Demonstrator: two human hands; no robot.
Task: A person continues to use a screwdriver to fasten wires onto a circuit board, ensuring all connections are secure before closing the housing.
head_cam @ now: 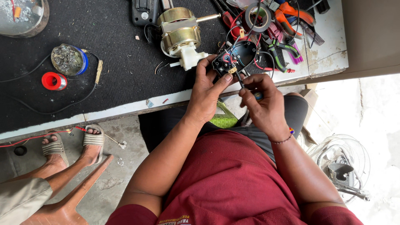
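Fingers of the left hand (206,93) are curled around a black switch housing (234,57) with red wires, held just above the tabletop (116,46) edge. The right hand (264,104) is closed in a narrow pinch on a thin screwdriver (241,80), its tip at the housing. Just beside the housing lies a brass-coloured fan motor (180,34). Pliers (287,48) and a grey tape roll (258,17) lie behind it. A red solder spool (54,81) is well apart, far to the left.
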